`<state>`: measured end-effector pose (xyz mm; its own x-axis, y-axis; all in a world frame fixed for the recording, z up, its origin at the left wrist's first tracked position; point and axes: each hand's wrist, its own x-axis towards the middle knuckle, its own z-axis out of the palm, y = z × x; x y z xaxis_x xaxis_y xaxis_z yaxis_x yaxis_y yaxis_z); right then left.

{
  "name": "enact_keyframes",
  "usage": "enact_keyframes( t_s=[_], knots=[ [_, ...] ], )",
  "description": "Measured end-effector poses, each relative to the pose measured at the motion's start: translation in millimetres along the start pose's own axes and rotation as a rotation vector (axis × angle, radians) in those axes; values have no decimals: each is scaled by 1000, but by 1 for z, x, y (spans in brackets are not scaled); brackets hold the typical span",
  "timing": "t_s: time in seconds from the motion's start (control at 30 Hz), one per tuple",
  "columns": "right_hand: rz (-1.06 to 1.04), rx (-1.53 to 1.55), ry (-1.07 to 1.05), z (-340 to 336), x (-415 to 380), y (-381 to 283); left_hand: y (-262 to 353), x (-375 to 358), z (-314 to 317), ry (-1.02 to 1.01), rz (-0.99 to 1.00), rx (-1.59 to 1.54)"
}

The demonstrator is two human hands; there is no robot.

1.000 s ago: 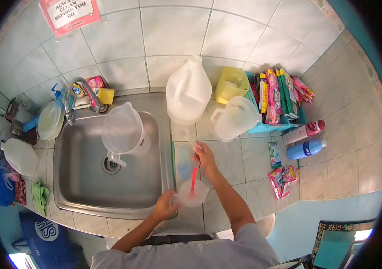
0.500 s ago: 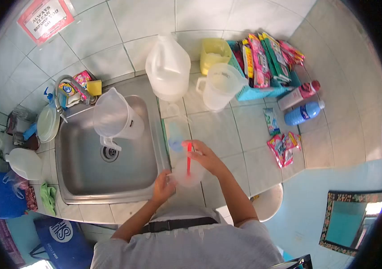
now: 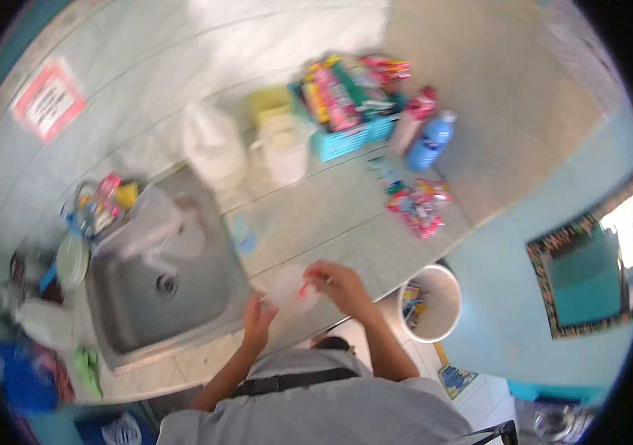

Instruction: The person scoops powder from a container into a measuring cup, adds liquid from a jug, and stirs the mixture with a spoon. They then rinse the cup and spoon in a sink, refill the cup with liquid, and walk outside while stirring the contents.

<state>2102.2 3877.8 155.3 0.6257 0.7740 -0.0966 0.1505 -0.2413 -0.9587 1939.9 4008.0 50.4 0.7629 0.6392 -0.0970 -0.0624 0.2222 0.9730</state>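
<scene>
Blurred beyond reading, the red-bordered wall sign (image 3: 48, 100) sits at ten o'clock. Clear and round, the plastic cup (image 3: 287, 289) rests on the tiled counter (image 3: 346, 222) at centre, left hand (image 3: 258, 315) closed on its rim. Right hand (image 3: 337, 285) pinches a thin red stick (image 3: 304, 287) in it. Since half a second ago the view has swung right, revealing a white bin (image 3: 429, 302) at four o'clock.
</scene>
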Motion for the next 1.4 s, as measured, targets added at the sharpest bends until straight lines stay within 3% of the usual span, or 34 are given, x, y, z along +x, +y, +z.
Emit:
enact_keyframes(
  t_s=[0.07,0.13,0.2,0.4,0.53,0.63,0.73,0.77,0.87,0.97,1.07,1.17,1.4],
  knots=[
    [-148,-293,181,2,-26,2,-19,-3,-3,-78,65,160],
    [-190,-503,392,10,-54,5,6,-9,14,-202,-66,5],
    [-221,-577,581,19,-86,-3,11,-11,15,-413,32,115],
    [12,-462,751,73,-189,9,-22,-50,27,-679,-33,-10],
    [175,-423,798,112,-250,12,-47,-71,27,-925,-58,115],
    [165,-534,987,135,-295,12,-45,-99,33,-1072,-113,123],
    [270,-661,1138,145,-334,2,-36,-130,40,-1216,-188,167],
    [327,-693,1196,148,-343,6,-54,-131,40,-1245,-102,270],
    [409,-728,1338,155,-374,8,-66,-157,55,-1401,-160,189],
    [414,-629,1404,160,-407,12,-62,-189,78,-1509,-17,245],
    [384,-490,1388,163,-447,20,-67,-231,103,-1546,-247,205],
    [410,-407,1397,158,-497,13,-70,-277,130,-1597,-284,183],
    [542,-777,1640,131,-604,23,-92,-374,193,-1690,-207,259]
  ],
)
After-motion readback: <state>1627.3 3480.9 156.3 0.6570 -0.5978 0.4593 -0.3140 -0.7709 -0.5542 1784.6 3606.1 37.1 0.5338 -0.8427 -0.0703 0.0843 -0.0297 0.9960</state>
